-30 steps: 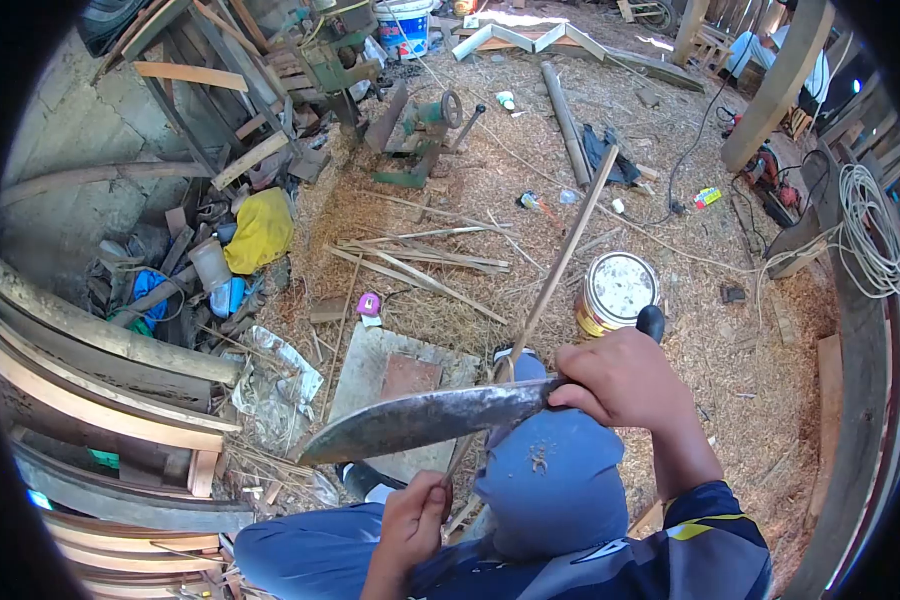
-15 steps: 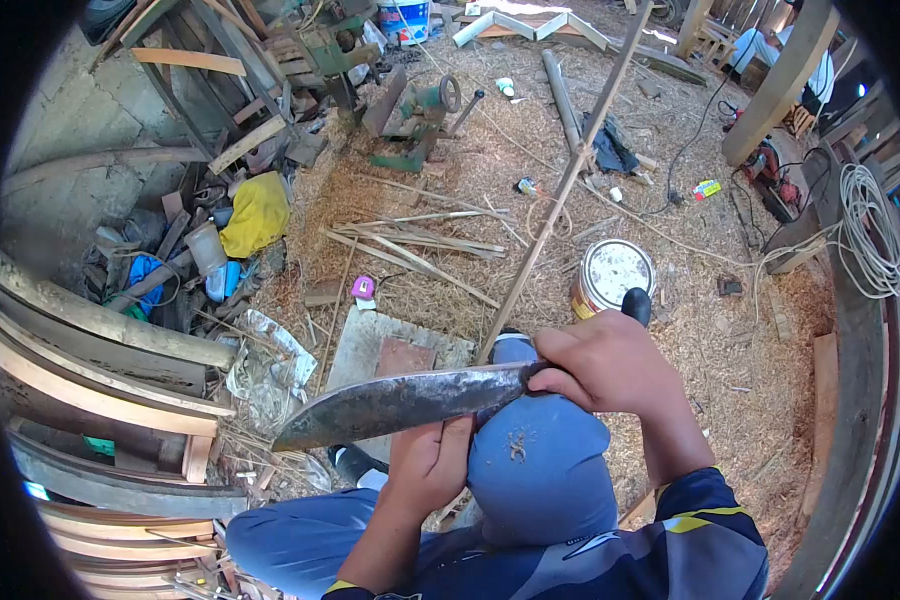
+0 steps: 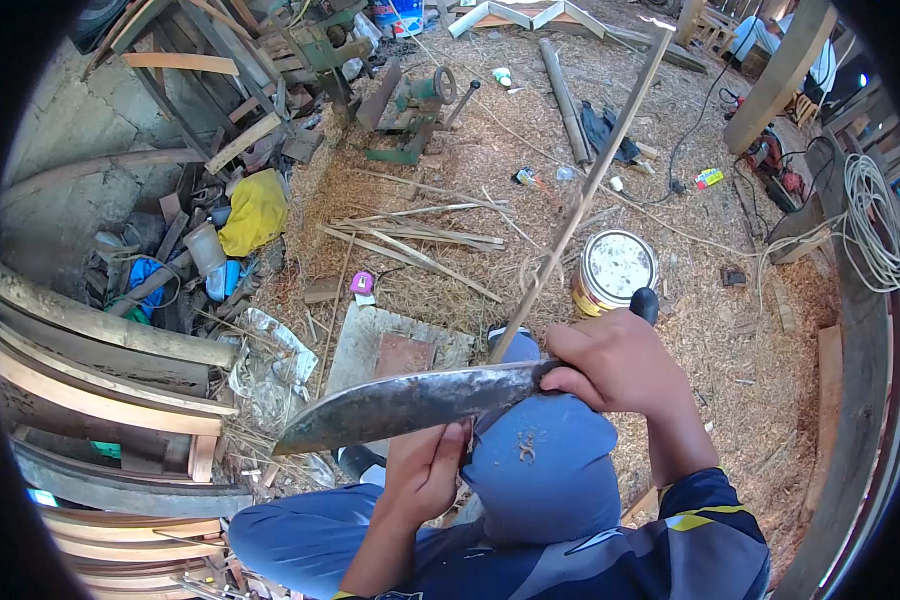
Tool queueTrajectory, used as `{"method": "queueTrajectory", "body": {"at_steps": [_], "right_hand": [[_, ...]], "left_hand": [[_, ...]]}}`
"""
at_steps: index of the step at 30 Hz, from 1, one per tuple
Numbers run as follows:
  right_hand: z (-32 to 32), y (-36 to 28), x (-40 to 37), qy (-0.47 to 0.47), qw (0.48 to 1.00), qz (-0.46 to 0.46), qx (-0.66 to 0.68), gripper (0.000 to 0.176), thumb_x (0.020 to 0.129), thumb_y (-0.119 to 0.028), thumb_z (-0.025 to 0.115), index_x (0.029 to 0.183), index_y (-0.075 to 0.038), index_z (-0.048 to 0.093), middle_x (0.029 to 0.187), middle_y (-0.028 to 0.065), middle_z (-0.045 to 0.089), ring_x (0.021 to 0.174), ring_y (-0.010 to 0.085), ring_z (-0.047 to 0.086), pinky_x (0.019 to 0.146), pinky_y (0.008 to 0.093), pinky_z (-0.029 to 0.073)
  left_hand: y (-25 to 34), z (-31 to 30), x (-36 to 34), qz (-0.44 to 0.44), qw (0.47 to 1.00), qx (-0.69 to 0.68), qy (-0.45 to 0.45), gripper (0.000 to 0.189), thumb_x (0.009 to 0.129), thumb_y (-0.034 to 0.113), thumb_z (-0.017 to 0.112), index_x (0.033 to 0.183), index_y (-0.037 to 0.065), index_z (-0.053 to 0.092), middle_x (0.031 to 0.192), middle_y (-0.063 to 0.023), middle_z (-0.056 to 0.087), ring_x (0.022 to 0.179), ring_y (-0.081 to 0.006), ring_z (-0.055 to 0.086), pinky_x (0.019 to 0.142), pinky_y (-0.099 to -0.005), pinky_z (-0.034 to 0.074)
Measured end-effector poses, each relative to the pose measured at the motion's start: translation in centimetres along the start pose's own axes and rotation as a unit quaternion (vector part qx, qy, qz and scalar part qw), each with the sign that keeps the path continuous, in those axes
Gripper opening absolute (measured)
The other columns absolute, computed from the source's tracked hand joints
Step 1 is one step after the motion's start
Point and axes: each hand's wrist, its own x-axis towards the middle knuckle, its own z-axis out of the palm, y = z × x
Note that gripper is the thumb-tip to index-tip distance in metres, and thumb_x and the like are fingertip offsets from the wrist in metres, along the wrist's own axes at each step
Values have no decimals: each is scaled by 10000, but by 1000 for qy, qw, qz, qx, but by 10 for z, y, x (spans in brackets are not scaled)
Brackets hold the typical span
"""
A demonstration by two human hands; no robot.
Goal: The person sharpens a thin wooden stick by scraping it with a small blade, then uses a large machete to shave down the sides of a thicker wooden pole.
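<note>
A wide machete (image 3: 400, 405) lies across the lower middle, its dark blade pointing left and its handle end showing black at the right. My right hand (image 3: 620, 362) is wrapped round the handle, above my knee in blue-grey trousers (image 3: 542, 470). Below the blade, my left hand (image 3: 425, 472) is closed with thumb and finger pressed together; what it grips is mostly hidden by the blade. A long thin wooden stick (image 3: 580, 200) slants from behind the blade up to the top right. Small shavings rest on the knee.
A paint bucket (image 3: 618, 262) stands beyond my right hand. Thin strips (image 3: 420, 238), a pink tape measure (image 3: 363, 284) and a board (image 3: 355, 345) lie ahead. Curved timbers (image 3: 100, 320) are stacked at left. Coiled rope (image 3: 875, 225) hangs at right. Another person (image 3: 755, 40) is at the far right.
The stick's upper end has shifted right and slightly down. My left hand has moved slightly down, and my right hand and the machete handle have shifted slightly right.
</note>
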Motion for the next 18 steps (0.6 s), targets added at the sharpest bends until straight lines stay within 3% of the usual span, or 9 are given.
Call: {"method": "queueTrajectory", "body": {"at_steps": [3,6,9,12,16,17,18], "right_hand": [[2,2,-6,19,1000,7,-1,449,972,-523,620,848,-94,567,666,126,619,690,378,666,603,470,504],[0,3,-10,10,1000,23,-19,443,978,-521,613,850,-99,576,669,116,629,682,373,666,593,469,496],[-1,2,-12,33,999,22,-12,437,987,-518,604,855,-102,583,678,112,642,678,370,670,589,469,494],[-1,-2,-9,19,999,36,-13,432,996,-515,596,858,-106,590,690,114,657,682,364,676,592,465,500],[-3,-9,-6,7,999,29,-20,437,1001,-514,592,851,-104,593,675,122,657,675,362,683,589,462,513],[-3,-10,-5,8,999,24,-25,442,1002,-517,591,847,-103,593,668,124,655,670,363,683,588,463,515],[-3,-10,-4,11,999,17,-30,446,1003,-519,590,842,-102,593,660,125,652,665,364,683,587,464,518]], "left_hand": [[-6,-2,-17,-22,999,-32,-6,294,1087,209,493,912,-1,600,700,-26,572,544,-82,462,504,-264,357],[-19,-16,-43,-76,996,-17,-42,226,1077,178,497,987,21,631,672,-79,589,570,-194,599,567,-341,467],[-32,-21,-59,-57,998,3,-12,251,1089,189,486,915,32,579,642,-51,555,554,-142,557,543,-318,436],[-31,-14,-59,-101,991,-82,-21,248,1096,208,485,943,40,583,641,-35,556,545,-123,524,533,-304,411],[-12,-1,-33,-127,988,-92,-9,238,1106,231,474,1081,49,625,660,-23,548,585,-112,518,566,-310,424],[-11,4,-26,-102,990,-96,-2,311,1121,322,482,1064,46,614,757,16,540,583,-71,430,531,-249,342],[-12,3,-19,-82,994,-72,-6,309,1121,310,479,1057,41,619,759,13,545,593,-75,439,539,-255,349]]}}
